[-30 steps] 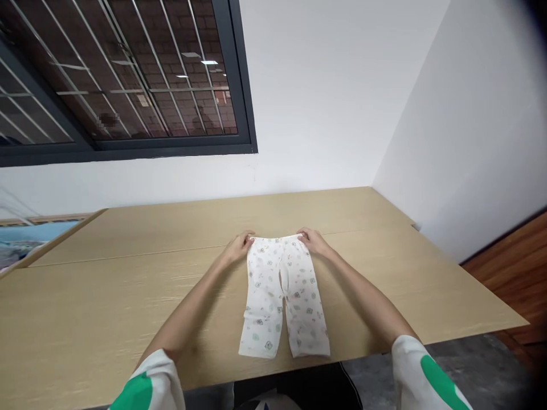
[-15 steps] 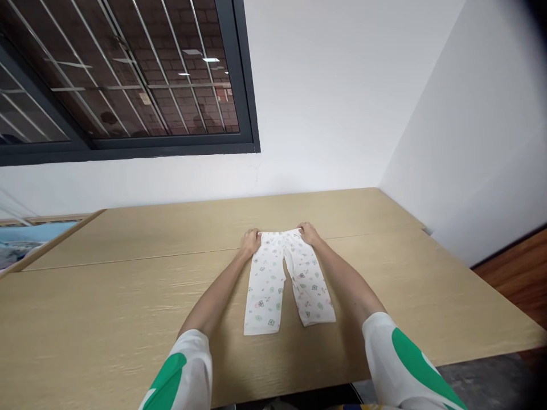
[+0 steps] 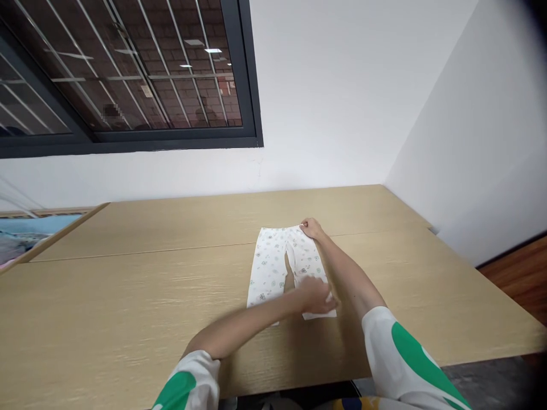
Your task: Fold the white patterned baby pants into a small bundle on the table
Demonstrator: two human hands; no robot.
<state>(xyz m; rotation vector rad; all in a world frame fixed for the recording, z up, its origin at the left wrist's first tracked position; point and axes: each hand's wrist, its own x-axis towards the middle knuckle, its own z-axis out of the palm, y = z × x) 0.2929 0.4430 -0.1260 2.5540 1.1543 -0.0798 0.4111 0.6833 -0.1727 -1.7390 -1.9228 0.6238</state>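
Note:
A small pair of white trousers (image 3: 268,259) with a scattered printed pattern lies flat on the wooden table, waistband toward the wall. My right hand (image 3: 311,228) pinches the right corner of the waistband. Across the lower part of the right trouser leg reaches my left hand (image 3: 317,295), its forearm passing over the left leg and hiding part of it. Motion smears the left fingers near the outer edge of that leg, so whether they grip the cloth is unclear.
The pale wooden table (image 3: 141,296) has a seam across it and meets a white wall (image 3: 325,102). A dark-framed barred window (image 3: 179,139) is at the upper left. Blue cloth (image 3: 38,225) lies beyond the raised wooden edge at the left.
My left hand has let go of the left waistband corner and crossed toward me and right, over the right trouser leg. My right hand keeps its hold on the waistband.

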